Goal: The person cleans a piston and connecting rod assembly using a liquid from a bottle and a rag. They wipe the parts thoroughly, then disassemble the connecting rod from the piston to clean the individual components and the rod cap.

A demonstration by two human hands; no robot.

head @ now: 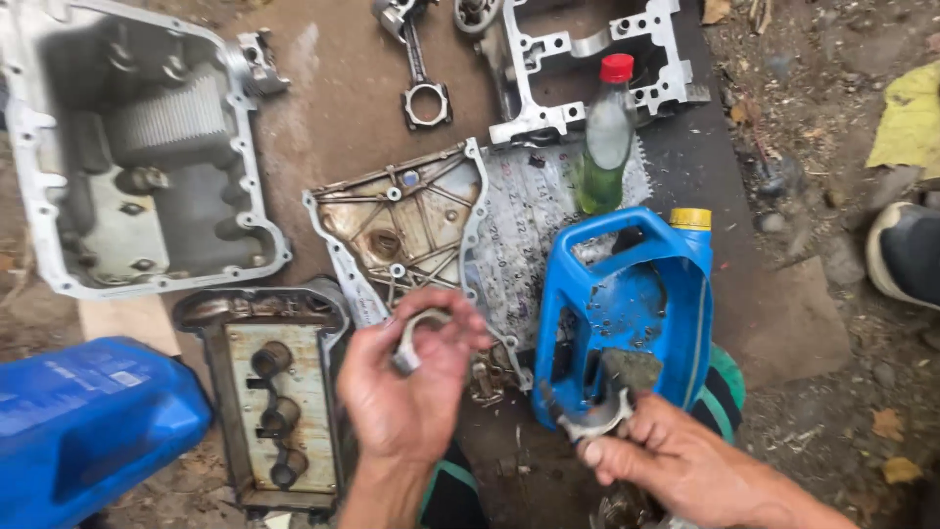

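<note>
Over the near edge of the dark mat [705, 167] spread on the dirt ground, my left hand [406, 382] holds a curved bearing shell [411, 338]; my fingers [460, 328] are closed around its arc, turning its face up toward me, I'd judge for a look. My right hand [676, 460] pinches a second half-round metal cap [592, 416] over the cut-open blue jug [627, 313], which lies on its side like a tray, likely to catch drips. Parts lie flat and apart, easy to pick out: one oil pan [147, 147] at the far left corner, one timing cover [406, 220], one valve cover [279, 392], one connecting rod [423, 73], one ladder frame [587, 69]. One red-capped bottle [607, 137] stands upright. A second blue jug [88, 421] lies at my left.
</note>
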